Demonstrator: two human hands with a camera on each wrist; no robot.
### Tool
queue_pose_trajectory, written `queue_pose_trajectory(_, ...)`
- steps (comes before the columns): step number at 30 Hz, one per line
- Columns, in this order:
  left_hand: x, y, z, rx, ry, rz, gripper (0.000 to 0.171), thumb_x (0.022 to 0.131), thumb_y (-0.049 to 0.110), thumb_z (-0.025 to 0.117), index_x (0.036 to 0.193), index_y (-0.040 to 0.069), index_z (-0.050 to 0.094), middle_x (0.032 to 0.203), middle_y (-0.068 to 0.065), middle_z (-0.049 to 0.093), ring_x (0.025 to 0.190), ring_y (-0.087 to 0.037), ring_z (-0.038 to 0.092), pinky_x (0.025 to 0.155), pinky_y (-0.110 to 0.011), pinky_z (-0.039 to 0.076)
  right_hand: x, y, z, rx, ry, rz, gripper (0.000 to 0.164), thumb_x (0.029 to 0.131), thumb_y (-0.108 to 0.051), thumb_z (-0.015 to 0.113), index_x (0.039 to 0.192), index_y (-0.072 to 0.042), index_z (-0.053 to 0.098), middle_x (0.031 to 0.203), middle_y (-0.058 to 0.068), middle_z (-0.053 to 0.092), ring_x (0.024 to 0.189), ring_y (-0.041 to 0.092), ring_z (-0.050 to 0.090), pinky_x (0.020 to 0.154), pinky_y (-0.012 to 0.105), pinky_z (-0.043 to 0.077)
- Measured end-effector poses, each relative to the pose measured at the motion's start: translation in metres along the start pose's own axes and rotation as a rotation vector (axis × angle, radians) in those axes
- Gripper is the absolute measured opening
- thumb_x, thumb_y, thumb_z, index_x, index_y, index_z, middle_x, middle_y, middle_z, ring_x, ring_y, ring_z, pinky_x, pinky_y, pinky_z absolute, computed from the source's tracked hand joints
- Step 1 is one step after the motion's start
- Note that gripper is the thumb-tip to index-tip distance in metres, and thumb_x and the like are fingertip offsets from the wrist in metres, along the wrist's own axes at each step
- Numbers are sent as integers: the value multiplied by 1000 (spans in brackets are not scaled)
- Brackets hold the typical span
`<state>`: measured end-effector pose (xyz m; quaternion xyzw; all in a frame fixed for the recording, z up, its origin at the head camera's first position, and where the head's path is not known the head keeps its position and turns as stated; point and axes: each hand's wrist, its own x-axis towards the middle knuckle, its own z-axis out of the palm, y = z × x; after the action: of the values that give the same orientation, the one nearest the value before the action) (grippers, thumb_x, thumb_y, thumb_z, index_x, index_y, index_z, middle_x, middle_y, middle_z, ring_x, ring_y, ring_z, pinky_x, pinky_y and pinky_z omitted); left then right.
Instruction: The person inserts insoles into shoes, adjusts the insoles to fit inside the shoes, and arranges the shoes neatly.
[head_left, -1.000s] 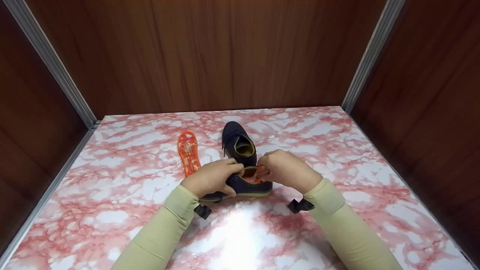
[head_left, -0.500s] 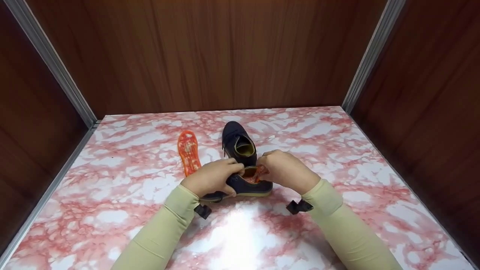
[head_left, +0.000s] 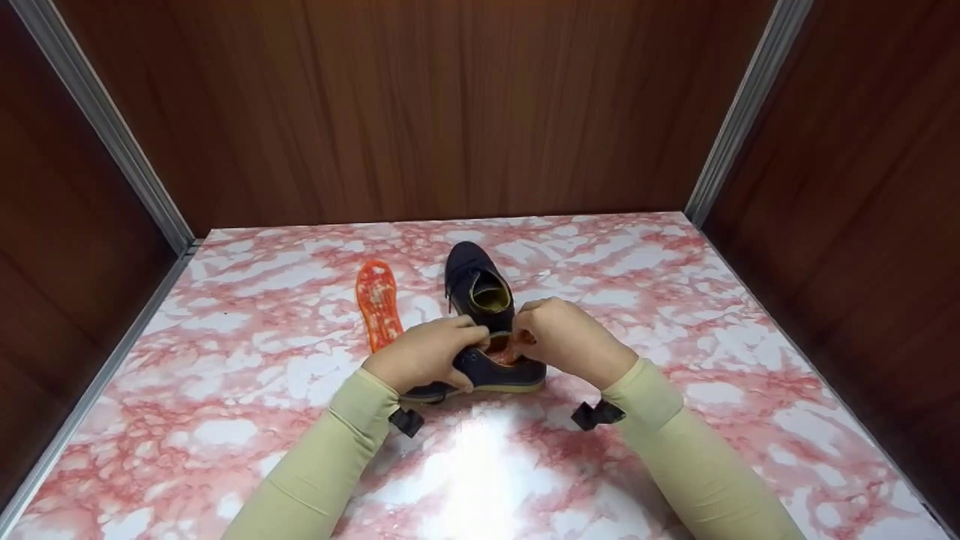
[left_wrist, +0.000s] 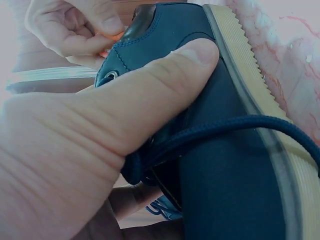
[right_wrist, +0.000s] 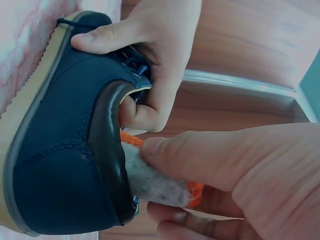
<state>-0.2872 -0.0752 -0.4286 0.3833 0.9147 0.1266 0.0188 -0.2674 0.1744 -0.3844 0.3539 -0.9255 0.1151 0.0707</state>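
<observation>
A dark blue lace-up shoe [head_left: 504,377] lies sideways in the head view, its toe to the left. My left hand [head_left: 427,354] grips it over the laces; in the left wrist view the thumb [left_wrist: 165,82] presses its side. In the right wrist view, a finger of that hand hooks into the shoe opening. With thumb and fingers, my right hand [head_left: 571,339] pinches an orange-edged insole [right_wrist: 152,177], whose greyish face shows at the heel opening. The insole's front part is hidden inside the shoe.
A second dark blue shoe [head_left: 469,262] stands just behind, toe pointing away. Left of it lies another orange insole [head_left: 376,304], partly covered by my left hand. The red-and-white marbled table [head_left: 247,360] is enclosed by brown wood-grain panels [head_left: 420,112].
My right hand has shifted slightly left toward the shoe, and less of the insole shows above the opening in the head view. The left hand keeps its hold on the shoe.
</observation>
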Motion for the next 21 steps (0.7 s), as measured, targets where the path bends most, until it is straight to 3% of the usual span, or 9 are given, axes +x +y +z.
queue_pose_trajectory(21, -1, 1, -1, 1, 9, 16, 57, 79, 34, 99, 120, 20, 63, 117, -3, 62, 98, -24, 65, 87, -49, 58, 4, 2, 14, 23, 122, -32, 3, 95, -11, 84, 93, -9, 82, 90, 3, 80, 78, 14, 73, 70, 31, 61)
